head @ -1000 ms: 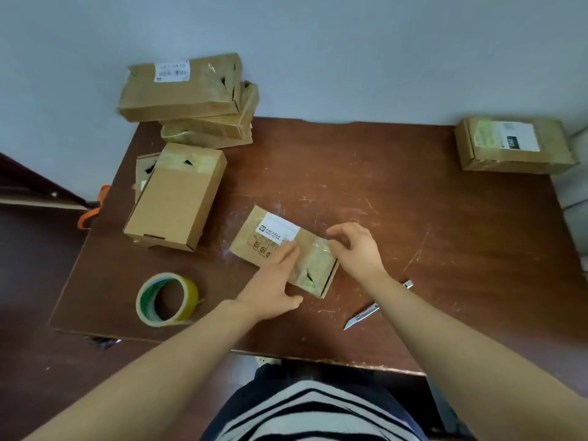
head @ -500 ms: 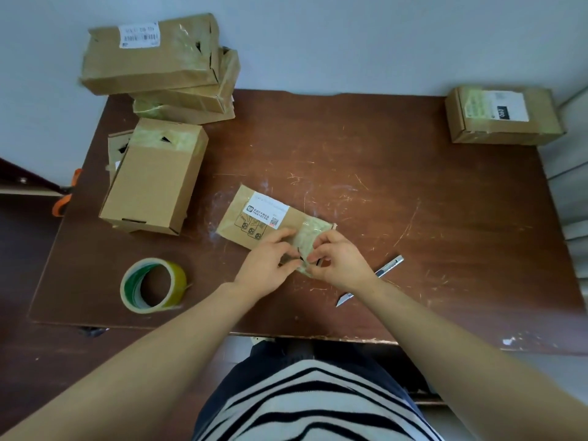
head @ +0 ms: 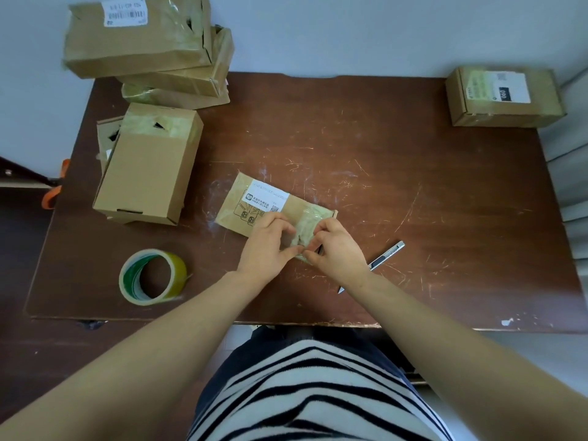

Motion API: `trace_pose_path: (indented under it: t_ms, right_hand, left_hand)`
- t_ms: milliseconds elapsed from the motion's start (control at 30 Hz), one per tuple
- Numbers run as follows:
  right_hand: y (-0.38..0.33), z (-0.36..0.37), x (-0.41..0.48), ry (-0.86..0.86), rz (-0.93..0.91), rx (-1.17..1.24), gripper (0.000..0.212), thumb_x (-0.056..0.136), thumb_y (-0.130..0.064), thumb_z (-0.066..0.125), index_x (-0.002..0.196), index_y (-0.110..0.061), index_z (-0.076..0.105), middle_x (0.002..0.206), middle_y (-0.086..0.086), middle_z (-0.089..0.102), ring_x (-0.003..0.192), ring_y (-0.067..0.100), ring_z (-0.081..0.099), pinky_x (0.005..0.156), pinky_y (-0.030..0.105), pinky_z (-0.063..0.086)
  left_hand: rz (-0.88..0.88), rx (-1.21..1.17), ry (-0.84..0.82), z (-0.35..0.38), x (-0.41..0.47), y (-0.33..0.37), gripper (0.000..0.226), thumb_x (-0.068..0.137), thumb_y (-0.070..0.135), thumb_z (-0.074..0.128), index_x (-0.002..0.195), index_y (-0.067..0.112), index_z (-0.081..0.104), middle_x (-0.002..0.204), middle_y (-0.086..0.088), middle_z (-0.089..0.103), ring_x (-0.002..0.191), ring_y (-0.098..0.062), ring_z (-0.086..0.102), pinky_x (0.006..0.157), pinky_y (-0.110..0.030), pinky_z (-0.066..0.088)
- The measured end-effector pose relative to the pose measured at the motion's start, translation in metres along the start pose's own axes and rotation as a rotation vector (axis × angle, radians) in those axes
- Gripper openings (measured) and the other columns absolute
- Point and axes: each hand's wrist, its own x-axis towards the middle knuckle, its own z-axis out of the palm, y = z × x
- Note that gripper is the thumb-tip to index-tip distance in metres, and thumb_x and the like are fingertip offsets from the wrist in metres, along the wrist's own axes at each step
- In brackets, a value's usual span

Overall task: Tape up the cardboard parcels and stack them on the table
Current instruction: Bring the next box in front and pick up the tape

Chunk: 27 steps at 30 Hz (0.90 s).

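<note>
A flat cardboard parcel [head: 254, 202] with a white label lies in the middle of the brown table [head: 413, 192]. Clear tape covers its near right end. My left hand [head: 267, 246] and my right hand [head: 337, 249] meet at that end, fingers curled and pinching the taped edge, thumbs touching. A roll of yellowish tape [head: 152, 276] lies flat at the front left. A metal utility knife [head: 386, 254] rests just right of my right wrist, partly hidden by it.
Three taped parcels [head: 140, 39] are stacked at the back left corner. A taller box [head: 149, 167] stands in front of them, with another box behind it. A single labelled parcel [head: 506, 97] sits at the back right. Orange scissor handles [head: 52, 195] poke out beyond the left edge.
Both hands slid from the parcel's top to its near right end and closed together on the taped edge. The camera moved down and closer.
</note>
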Motion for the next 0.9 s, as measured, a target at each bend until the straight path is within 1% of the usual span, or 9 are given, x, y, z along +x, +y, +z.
trace_pose_path:
  t_ms: [67,133,433,500,633,700,800,867,900]
  right_hand:
    - [-0.002,-0.001,-0.001,0.020,0.027,0.049,0.020,0.083,-0.028,0.071,0.086,-0.017,0.055,0.108,-0.002,0.046,0.090,0.013,0.053,0.074,0.032,0.050]
    - [-0.003,-0.003,0.000,0.010,0.045,0.061,0.024,0.082,-0.025,0.073,0.085,-0.019,0.050,0.106,-0.003,0.045,0.089,0.014,0.053,0.074,0.032,0.050]
    - [-0.003,-0.003,0.009,-0.024,0.045,0.070,0.018,0.079,-0.017,0.074,0.082,-0.011,0.057,0.099,-0.003,0.042,0.087,0.011,0.045,0.077,0.029,0.046]
    - [-0.001,-0.003,0.009,-0.026,0.035,0.078,0.016,0.080,-0.016,0.073,0.082,-0.010,0.058,0.099,-0.003,0.042,0.089,0.010,0.044,0.078,0.026,0.044]
    - [0.000,-0.003,0.008,-0.031,0.026,0.114,0.012,0.082,-0.007,0.064,0.079,-0.014,0.055,0.099,-0.003,0.043,0.091,0.011,0.046,0.079,0.022,0.041]
    - [0.000,-0.005,0.008,-0.032,0.033,0.143,0.015,0.080,0.001,0.056,0.079,-0.014,0.054,0.098,-0.002,0.043,0.089,0.012,0.045,0.079,0.023,0.041]
    - [0.000,-0.005,0.009,-0.034,0.048,0.173,0.020,0.076,0.007,0.049,0.079,-0.013,0.054,0.097,-0.002,0.043,0.086,0.012,0.042,0.073,0.022,0.038]
    - [0.000,-0.004,0.009,-0.034,0.049,0.175,0.022,0.075,0.007,0.048,0.078,-0.014,0.053,0.097,-0.002,0.043,0.085,0.012,0.041,0.072,0.019,0.034]
    - [0.000,-0.004,0.009,-0.036,0.047,0.176,0.023,0.075,0.007,0.047,0.078,-0.015,0.052,0.097,-0.002,0.043,0.085,0.012,0.041,0.072,0.019,0.034]
  left_hand:
    - [-0.018,0.001,0.017,0.001,0.000,0.000,0.034,0.074,0.025,0.080,0.099,0.008,0.064,0.108,0.002,0.049,0.106,-0.017,0.044,0.084,-0.012,0.027]
    - [-0.027,-0.003,0.026,0.003,0.000,0.001,0.035,0.074,0.024,0.080,0.100,0.008,0.064,0.107,0.001,0.047,0.107,-0.017,0.043,0.084,-0.011,0.025]
    - [-0.139,-0.054,0.011,0.011,0.006,0.004,0.041,0.072,0.017,0.081,0.107,0.009,0.061,0.118,-0.005,0.043,0.119,-0.023,0.038,0.094,-0.014,0.022]
    - [-0.139,-0.071,0.022,0.012,0.006,0.004,0.036,0.075,0.014,0.079,0.106,0.008,0.062,0.116,-0.004,0.043,0.118,-0.022,0.038,0.095,-0.016,0.024]
    - [-0.135,-0.155,0.078,0.011,0.008,0.000,0.015,0.085,0.004,0.066,0.100,0.005,0.064,0.107,0.003,0.041,0.119,-0.024,0.043,0.091,-0.016,0.030]
    - [-0.124,-0.180,0.058,0.009,0.008,-0.001,0.021,0.083,0.012,0.071,0.102,0.006,0.064,0.107,0.004,0.040,0.119,-0.021,0.042,0.094,-0.019,0.030]
    - [-0.107,-0.134,0.001,0.007,0.008,-0.004,0.045,0.070,0.025,0.084,0.105,0.007,0.064,0.111,0.000,0.040,0.112,-0.015,0.038,0.100,-0.027,0.031]
    - [-0.099,-0.112,-0.014,0.007,0.010,-0.004,0.046,0.068,0.024,0.085,0.105,0.007,0.064,0.111,-0.002,0.042,0.112,-0.019,0.040,0.100,-0.029,0.032]
    - [-0.088,-0.102,-0.002,0.007,0.011,-0.004,0.042,0.070,0.022,0.083,0.103,0.006,0.064,0.108,-0.001,0.042,0.111,-0.019,0.041,0.098,-0.027,0.032]
